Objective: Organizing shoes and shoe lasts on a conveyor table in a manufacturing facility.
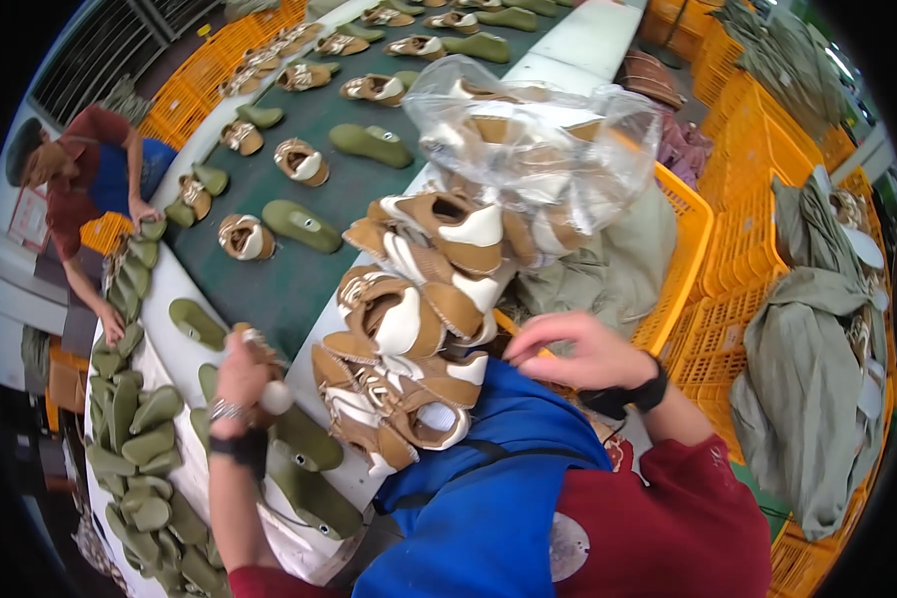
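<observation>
My left hand (pixel 237 377) is closed around a brown and white shoe (pixel 260 345), partly hidden by the fingers. Olive-green shoe lasts (pixel 307 441) lie just beside and below that hand. To its right, brown and white shoes (pixel 389 314) are stacked against my blue apron (pixel 498 439). My right hand (pixel 580 351) hovers at the right of the stack with fingers stretched out and nothing visible in them. Behind the stack, a clear plastic bag (pixel 538 140) covers more shoes.
A green conveyor belt (pixel 314 274) carries lasts and shoes in rows. At the left, a person (pixel 95 184) reaches toward a heap of lasts (pixel 145 439). Yellow crates (pixel 733 239) stand stacked on the right, some draped with grey-green cloth (pixel 797 379).
</observation>
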Motion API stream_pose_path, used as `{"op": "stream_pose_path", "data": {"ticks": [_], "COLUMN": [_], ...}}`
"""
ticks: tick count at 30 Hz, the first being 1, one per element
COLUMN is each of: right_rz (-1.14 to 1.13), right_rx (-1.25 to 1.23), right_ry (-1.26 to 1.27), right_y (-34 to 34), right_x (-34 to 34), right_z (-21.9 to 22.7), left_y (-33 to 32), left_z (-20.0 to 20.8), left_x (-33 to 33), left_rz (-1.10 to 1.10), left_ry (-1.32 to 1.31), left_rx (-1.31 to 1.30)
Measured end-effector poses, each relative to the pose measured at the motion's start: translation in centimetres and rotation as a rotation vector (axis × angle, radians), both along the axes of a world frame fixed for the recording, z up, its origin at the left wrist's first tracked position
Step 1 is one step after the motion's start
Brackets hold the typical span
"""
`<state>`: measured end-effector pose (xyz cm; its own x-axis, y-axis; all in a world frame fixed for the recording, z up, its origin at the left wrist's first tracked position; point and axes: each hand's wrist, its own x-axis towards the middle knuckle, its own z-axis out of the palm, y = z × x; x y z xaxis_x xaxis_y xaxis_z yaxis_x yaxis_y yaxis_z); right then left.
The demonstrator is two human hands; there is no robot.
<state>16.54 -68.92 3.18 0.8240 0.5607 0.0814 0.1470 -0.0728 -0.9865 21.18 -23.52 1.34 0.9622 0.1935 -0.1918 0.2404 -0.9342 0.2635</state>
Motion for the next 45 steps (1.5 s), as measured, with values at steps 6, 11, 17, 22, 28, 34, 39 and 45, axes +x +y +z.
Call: {"op": "stream_pose_path", "data": {"ticks": [6,11,17,22,28,34,39,45], "right_rz": [0.14,0.029,0.086,-0.103,-0.016,0.041,0.164,0.341], "right_rx": [0.079,0.131,-0.089,-0.198,-0.076,-0.128,-0.162,-0.062], "right_ry": [-0.218,-0.548,-0.653,-0.923,-0.858,-0.826,-0.871,-0.817], "right_y": [10.4,17.7,20.1,18.7,18.9,19.2,18.9,18.6], "right_x": [0.2,-0.5,-1.1,-1.0,-1.3,-1.9,-1.3,-0.8], "right_z": [1.1,0.3,0.1,0.6,1.1,1.8,2.0,2.1], "left_y": [2.6,-11.4,-12.6,-12.2,-12.6,-12.3,-12.4,-11.6], "left_z": [7.8,5.2,2.7,3.0,4.3,4.4,4.3,4.5], "left_x": [-9.6,-16.4,-17.6,-14.7,-15.3,-15.8,-15.9,-15.6], "left_rz": [0.081,0.131,0.232,0.035,0.108,0.104,0.074,0.261], "left_ry": [-0.55,-0.803,-0.694,-0.764,-0.779,-0.839,-0.866,-0.834], "left_rx": [-0.515,-0.841,-0.781,-0.121,-0.146,-0.215,-0.191,-0.549]}}
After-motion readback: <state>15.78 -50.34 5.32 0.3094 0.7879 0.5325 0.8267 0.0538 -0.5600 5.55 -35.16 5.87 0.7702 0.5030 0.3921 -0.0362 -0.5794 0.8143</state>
